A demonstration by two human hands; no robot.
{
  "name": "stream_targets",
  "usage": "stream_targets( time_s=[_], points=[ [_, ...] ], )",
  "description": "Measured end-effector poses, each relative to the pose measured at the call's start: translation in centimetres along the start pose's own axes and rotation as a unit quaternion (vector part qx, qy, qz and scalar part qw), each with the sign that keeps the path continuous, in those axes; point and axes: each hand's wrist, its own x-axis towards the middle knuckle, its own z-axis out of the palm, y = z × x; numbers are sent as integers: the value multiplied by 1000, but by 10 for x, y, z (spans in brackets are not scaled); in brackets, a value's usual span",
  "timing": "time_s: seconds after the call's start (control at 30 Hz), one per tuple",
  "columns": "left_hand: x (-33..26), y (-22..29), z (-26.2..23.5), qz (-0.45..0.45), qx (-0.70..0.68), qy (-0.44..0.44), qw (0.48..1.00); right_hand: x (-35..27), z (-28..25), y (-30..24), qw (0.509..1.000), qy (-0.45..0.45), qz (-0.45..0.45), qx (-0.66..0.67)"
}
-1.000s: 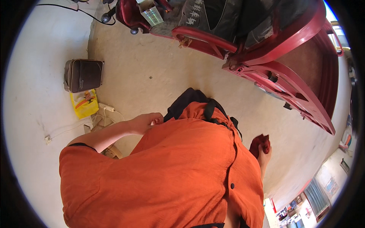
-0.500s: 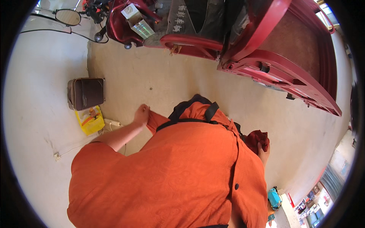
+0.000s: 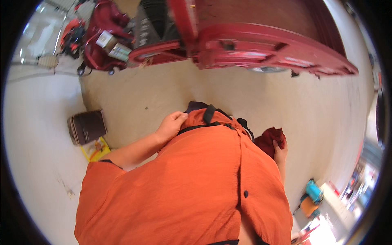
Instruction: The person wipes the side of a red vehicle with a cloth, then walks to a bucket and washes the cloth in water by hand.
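Observation:
I wear a loose orange shirt [image 3: 171,192] with a dark button and a black strap [image 3: 209,114] at the waist. My left hand [image 3: 172,125] is closed at the left side of the waist, its fingertips pinching the edge of the orange cloth. Beyond the waist, dark clothing [image 3: 195,106] shows. Out at my right side, my right hand [image 3: 280,152] grips a bunched dark red cloth [image 3: 269,141], with the thumb lying over it. Part of that hand's fingers is hidden behind the cloth.
A red cargo vehicle [image 3: 269,38] with a side panel spans the far side. A small box [image 3: 119,52] rests on its front part. Along the left wall stand a dark brown suitcase [image 3: 87,127] and a yellow bag [image 3: 96,149]. A teal object [image 3: 314,191] sits at lower right.
My left hand has come in from the left to the waist, and the orange cloth it stretched outward now lies closer. The view has shifted; the right hand still holds the dark red cloth.

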Motion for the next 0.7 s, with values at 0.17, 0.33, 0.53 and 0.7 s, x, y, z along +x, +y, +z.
stream_targets(
  time_s=[0.17, 0.33, 0.53, 0.7],
  points=[
    [104, -68, -54, -20, 38, 124, 991, -6, -40, -1, 998, 56, 18, -28],
    [78, 30, 60, 270, 460, 51, 844, 1, -89, -28, 995, 97, -25, -22],
    [42, 168, 284, 450, 288, -252, 807, 20, -77, -135, 935, -43, -168, 308],
    [57, 167, 361, 220, 141, -338, 904, 24, -103, -186, 931, -186, -255, 186]
  ],
)
